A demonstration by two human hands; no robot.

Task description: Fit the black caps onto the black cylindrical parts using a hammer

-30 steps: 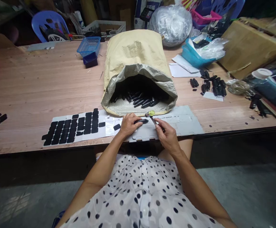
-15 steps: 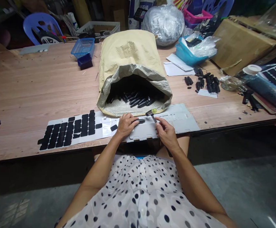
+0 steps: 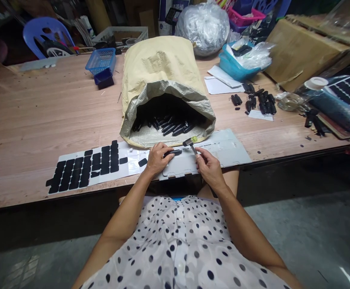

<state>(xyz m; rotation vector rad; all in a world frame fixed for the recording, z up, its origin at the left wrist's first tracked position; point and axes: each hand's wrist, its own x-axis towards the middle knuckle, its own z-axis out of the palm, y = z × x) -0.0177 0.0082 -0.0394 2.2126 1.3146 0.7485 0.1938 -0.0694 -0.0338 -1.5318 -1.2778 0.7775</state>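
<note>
My left hand (image 3: 158, 159) rests on a flat grey cardboard sheet (image 3: 232, 148) at the table's front edge, its fingers closed on a slim black handle-like piece (image 3: 176, 152). Part of that piece is hidden under the fingers. In my right hand (image 3: 209, 165) is a small hammer (image 3: 190, 142) with a metal head and a yellow-green face, gripped by its shaft. The hammer head hangs just above and to the right of the black piece. Behind both hands an open cream woven sack (image 3: 159, 60) lies on its side, with several similar black pieces (image 3: 173, 126) inside its mouth.
Left of my hands lies a white sheet of black rounded stickers (image 3: 75, 172). Farther back stand a blue basket (image 3: 101, 61) and a dark blue box (image 3: 104, 80). On the right are a heap of black parts (image 3: 263, 102), a turquoise basin (image 3: 238, 68) and a cardboard box (image 3: 301, 52).
My left fingers have shifted on the black piece, so more of it shows. The hammer stays at nearly the same place beside it. The whole view has moved slightly.
</note>
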